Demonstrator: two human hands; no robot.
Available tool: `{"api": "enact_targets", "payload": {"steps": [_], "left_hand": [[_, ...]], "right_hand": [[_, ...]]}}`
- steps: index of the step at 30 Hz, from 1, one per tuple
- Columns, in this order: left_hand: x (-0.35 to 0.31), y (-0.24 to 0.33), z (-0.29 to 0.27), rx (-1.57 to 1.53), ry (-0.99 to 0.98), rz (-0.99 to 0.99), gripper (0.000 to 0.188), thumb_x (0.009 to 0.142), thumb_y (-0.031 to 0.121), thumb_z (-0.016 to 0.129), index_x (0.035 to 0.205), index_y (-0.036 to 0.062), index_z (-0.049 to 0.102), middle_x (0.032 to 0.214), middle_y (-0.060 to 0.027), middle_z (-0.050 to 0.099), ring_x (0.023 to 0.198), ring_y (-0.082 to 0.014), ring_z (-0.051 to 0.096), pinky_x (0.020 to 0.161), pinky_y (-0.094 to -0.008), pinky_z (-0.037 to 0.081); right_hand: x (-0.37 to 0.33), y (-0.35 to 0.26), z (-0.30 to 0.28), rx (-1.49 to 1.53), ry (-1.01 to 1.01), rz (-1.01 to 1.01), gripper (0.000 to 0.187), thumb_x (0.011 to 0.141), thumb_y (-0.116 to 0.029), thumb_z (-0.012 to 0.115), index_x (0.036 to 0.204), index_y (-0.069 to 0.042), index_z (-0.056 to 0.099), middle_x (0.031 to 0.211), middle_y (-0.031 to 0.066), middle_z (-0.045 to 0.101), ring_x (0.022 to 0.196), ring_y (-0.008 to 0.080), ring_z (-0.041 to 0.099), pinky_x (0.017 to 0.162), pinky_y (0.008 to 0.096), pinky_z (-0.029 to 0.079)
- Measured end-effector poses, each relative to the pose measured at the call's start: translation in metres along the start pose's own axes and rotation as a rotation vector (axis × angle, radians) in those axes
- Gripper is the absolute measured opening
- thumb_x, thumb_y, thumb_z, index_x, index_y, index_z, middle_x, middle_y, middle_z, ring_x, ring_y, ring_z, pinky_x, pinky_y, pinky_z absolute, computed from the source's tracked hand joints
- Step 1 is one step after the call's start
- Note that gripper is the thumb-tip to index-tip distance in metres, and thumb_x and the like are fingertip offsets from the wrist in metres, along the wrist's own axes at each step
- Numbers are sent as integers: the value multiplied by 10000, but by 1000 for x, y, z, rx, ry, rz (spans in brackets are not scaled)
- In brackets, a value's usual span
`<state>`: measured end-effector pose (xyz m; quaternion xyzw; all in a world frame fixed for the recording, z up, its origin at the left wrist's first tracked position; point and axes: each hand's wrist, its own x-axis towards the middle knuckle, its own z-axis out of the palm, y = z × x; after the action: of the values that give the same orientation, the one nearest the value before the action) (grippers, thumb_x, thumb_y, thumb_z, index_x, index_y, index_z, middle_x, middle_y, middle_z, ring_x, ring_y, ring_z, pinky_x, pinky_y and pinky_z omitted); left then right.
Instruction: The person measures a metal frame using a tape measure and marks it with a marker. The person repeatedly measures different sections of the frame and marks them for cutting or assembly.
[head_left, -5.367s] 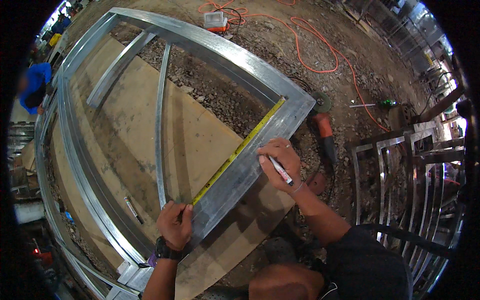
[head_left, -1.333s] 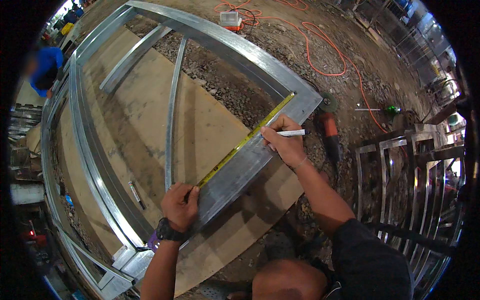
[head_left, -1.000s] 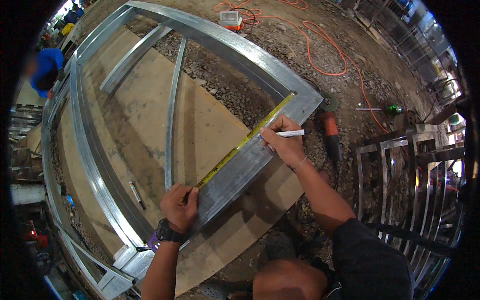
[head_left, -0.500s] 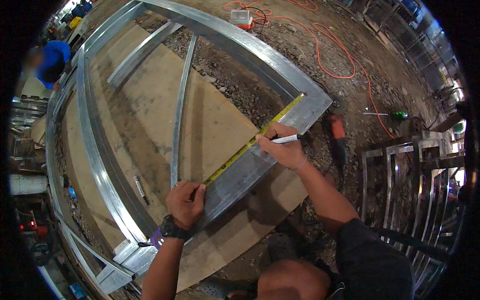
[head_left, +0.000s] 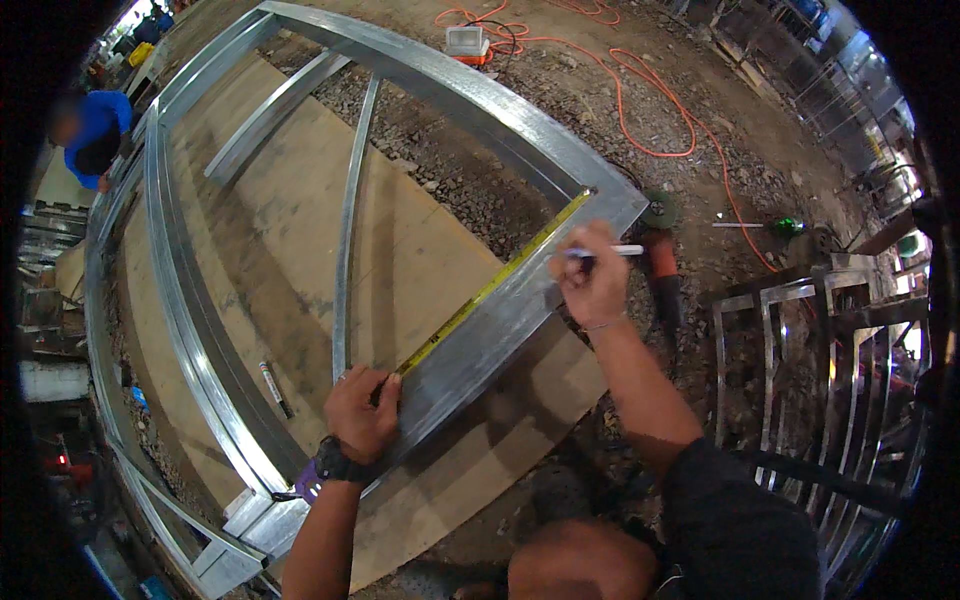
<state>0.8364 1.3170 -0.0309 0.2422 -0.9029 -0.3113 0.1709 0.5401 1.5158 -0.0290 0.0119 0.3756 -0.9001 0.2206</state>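
A yellow tape measure [head_left: 470, 308] lies stretched along the near bar of a silver metal frame [head_left: 470, 355], its far end hooked near the frame's right corner. My left hand [head_left: 362, 412] is closed on the blade at the near end, thumb pressed against it. Part of a purple case [head_left: 309, 483] shows behind my left wrist. Over the right part of the bar, slightly blurred, my right hand [head_left: 595, 280] grips a white marker [head_left: 628, 250] above the metal, apart from the tape. Another white marker [head_left: 272, 385] rests on the brown board left of my left hand.
An angle grinder [head_left: 663, 268] lies by the frame's right corner. An orange cord [head_left: 690, 130] winds across the gravel from a floodlight [head_left: 466, 42]. Metal frames [head_left: 790, 300] stand at right. A person in blue [head_left: 98, 125] crouches at the far left. Brown boards [head_left: 430, 235] lie beneath the frame.
My right hand has lifted off the tape and moved slightly right and up, turning the marker. My left hand keeps its hold on the tape. The view has shifted slightly.
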Motion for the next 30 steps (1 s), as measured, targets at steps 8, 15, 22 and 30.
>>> {"api": "enact_targets", "payload": {"steps": [8,15,22,30], "left_hand": [[1,-1,4,-46,38,35,78,908,95,786,866,40,750,773,-138,641,736,-343,640,683,-434,504],[-3,-8,4,-60,54,43,93,908,98,790,855,38,744,753,-126,623,707,-329,623,653,-424,495],[0,-4,3,-17,57,48,106,916,118,798,846,58,745,738,-117,614,703,-325,619,650,-433,488],[0,2,0,-19,34,38,109,922,98,789,861,29,731,739,-142,585,695,-335,598,650,-423,468]], "right_hand": [[-5,-66,-43,232,28,-224,174,1019,-165,650,856,-111,623,622,0,523,484,122,382,462,309,311],[-15,-54,-33,184,75,-171,233,1032,-149,654,828,-141,542,633,9,514,487,118,397,474,297,322],[-19,-29,-18,7,6,-184,279,1009,-97,701,809,-137,512,637,30,553,466,104,432,460,297,346],[-26,-16,-7,-89,13,-168,314,985,-109,756,803,-125,502,636,34,568,469,103,465,458,297,378]]}}
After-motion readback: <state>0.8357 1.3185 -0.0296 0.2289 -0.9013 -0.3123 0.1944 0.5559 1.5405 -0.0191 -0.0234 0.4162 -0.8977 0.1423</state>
